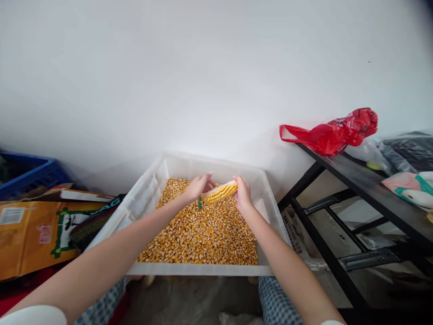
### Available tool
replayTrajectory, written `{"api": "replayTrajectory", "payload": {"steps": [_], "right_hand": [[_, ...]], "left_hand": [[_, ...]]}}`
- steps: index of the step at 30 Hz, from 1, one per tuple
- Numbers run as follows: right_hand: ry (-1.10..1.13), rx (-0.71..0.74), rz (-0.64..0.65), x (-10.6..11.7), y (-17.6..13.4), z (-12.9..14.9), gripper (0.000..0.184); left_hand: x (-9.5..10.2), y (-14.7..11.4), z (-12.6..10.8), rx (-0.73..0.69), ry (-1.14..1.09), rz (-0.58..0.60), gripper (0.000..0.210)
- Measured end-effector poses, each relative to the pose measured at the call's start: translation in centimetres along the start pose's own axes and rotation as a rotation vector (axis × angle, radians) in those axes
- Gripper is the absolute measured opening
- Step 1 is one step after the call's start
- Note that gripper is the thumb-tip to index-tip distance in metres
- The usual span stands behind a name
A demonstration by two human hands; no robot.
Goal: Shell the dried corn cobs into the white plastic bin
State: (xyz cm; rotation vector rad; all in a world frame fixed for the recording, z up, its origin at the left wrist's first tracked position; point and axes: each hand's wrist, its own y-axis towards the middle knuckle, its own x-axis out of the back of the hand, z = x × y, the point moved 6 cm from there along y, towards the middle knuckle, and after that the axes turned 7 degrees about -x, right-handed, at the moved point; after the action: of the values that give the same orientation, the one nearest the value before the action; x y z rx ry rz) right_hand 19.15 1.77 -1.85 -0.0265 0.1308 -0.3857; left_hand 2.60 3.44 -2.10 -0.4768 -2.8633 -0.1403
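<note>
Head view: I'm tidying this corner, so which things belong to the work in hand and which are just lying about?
Seemingly part of the work:
corn cob, in the right hand
loose kernels beneath it
translucent tub holding the kernels

Apparently just lying about:
red plastic bag on the black table
blue crate at far left
printed cardboard box near the crate

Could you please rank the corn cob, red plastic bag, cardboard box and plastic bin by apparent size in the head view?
1. Plastic bin
2. Cardboard box
3. Red plastic bag
4. Corn cob
</note>
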Motion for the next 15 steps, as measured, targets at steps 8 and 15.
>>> {"api": "replayTrajectory", "payload": {"steps": [8, 15], "right_hand": [[-0.014, 0.115, -0.105, 0.4, -1.0, 1.0, 0.023], [-0.068, 0.232, 0.007, -0.3, -2.0, 2.1, 0.028]], "left_hand": [[-3.2, -1.6, -0.4, 0.031, -0.177, 0.121, 0.059], [-3.2, -1.2, 1.8, 0.211, -0.369, 0.170, 0.066]]}}
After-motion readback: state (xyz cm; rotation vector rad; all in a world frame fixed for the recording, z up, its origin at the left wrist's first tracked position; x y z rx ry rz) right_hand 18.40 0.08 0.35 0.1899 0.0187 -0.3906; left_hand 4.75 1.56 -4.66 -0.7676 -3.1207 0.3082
